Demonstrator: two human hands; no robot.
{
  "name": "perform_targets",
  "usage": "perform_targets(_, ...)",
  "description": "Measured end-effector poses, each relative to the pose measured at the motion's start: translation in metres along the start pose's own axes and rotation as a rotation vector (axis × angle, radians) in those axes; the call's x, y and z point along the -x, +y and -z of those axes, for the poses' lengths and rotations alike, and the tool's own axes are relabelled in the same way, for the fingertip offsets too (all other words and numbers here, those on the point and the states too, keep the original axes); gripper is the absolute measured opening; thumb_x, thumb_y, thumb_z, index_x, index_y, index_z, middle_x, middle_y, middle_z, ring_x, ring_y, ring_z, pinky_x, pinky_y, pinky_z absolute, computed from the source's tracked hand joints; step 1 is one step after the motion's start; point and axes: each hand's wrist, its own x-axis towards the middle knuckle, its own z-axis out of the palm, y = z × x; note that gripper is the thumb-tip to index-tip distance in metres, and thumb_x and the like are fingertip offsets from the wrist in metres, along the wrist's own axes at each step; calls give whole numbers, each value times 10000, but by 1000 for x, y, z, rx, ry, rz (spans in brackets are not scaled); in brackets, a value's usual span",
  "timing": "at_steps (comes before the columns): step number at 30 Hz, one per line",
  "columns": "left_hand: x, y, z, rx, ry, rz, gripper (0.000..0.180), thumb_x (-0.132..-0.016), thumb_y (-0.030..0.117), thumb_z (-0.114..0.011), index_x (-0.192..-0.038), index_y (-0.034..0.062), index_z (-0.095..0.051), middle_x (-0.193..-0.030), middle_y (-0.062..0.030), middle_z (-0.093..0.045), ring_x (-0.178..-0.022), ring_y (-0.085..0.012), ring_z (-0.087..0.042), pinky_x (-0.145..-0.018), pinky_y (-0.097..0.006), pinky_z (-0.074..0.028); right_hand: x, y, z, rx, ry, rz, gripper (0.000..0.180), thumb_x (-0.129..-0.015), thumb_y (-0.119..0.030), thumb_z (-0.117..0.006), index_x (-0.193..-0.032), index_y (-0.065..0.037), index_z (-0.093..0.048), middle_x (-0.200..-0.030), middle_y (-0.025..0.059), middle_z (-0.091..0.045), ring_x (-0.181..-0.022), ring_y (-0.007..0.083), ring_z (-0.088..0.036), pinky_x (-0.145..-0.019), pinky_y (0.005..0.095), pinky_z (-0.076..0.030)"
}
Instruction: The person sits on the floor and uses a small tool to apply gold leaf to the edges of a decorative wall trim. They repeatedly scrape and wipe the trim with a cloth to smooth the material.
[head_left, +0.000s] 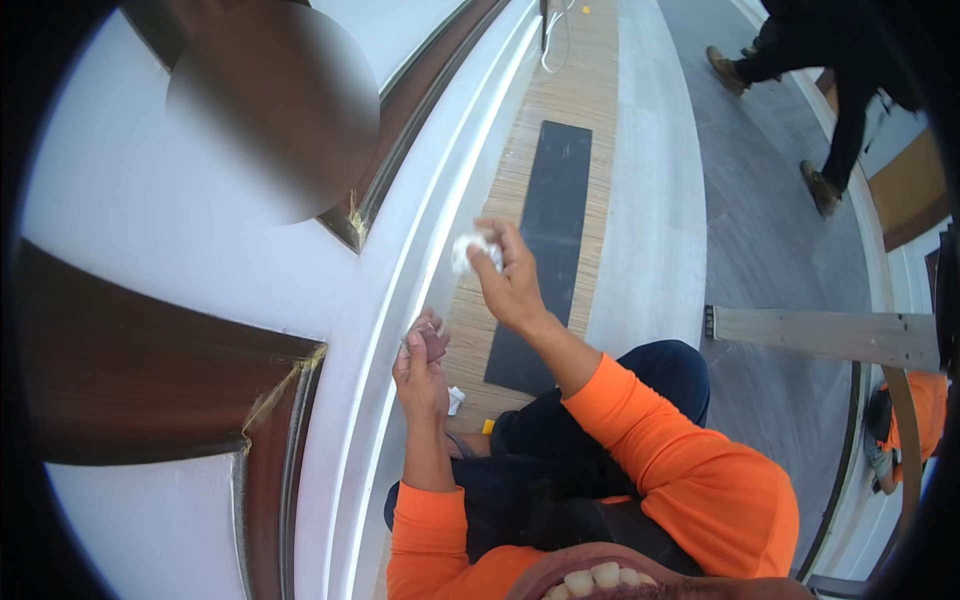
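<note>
My left hand (422,378), beside the white ledge along the wall, is closed on a small reddish-brown folded piece (434,343), possibly sandpaper. Farther up and to the right, my right hand (510,285) pinches a crumpled white wad (470,256) between thumb and fingers. Blur hides whether the wad is paper or cloth. A white ledge (385,372) runs past both hands on their left. On the floor near my left wrist lies a white crumpled scrap (456,401).
Dark brown trim (170,365) crosses the white wall at left, its joints rough with yellowish residue. A dark grey plank (550,215) lies on the wood-look floor. A pale beam (820,335) juts in from the right. One person (830,90) stands far right; another in orange (915,420) is lower right.
</note>
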Motion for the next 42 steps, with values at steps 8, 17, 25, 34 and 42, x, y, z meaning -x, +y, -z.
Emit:
perform_targets(8,16,-4,-14,302,-210,72,524,-1123,384,-498,-1430,-40,-526,-1475,-179,-539,-1339,-274,-554,-1133,-436,-461,65,3,24,79,-485,2,194,-995,-139,-675,-1144,-30,-734,-1134,129,-683,-1081,228,-631,-957,365,-494)
perform_targets(17,27,7,-18,33,-39,15,621,-1123,435,-489,-1501,-58,-495,-1253,-113,-658,-1143,-183,-615,-1015,-351,-477,79,-14,12,82,-429,-20,282,-939,-310,-813,-1083,-69,-784,-1180,95,-699,-1119,227,-627,-991,370,-493)
perform_targets(25,19,4,-13,15,-195,-127,863,-1063,617,-423,-1644,-5,-284,-1454,-168,-506,-1299,-246,-534,-1117,-387,-436,14,-41,-8,-497,-204,-271,291,-1012,-262,-736,-1114,10,-721,-886,77,-734,-736,105,-657,-625,258,-516)
perform_targets(34,24,7,-11,-99,-76,-30,822,-1101,628,-335,-1578,-37,-410,-1417,-131,-534,-1116,-176,-566,-1004,-351,-474,-72,-83,-68,-775,-55,-284,320,-1010,-217,-731,-1183,37,-639,-837,46,-686,-590,75,-581,-451,215,-402)
perform_targets(42,31,6,-8,-79,-83,13,773,-1123,585,-302,-1554,-43,-435,-1393,-119,-542,-1102,-187,-605,-938,-338,-533,-87,-92,-83,-742,69,-247,328,-981,-227,-774,-1129,43,-658,-808,41,-691,-542,58,-526,-454,209,-379)
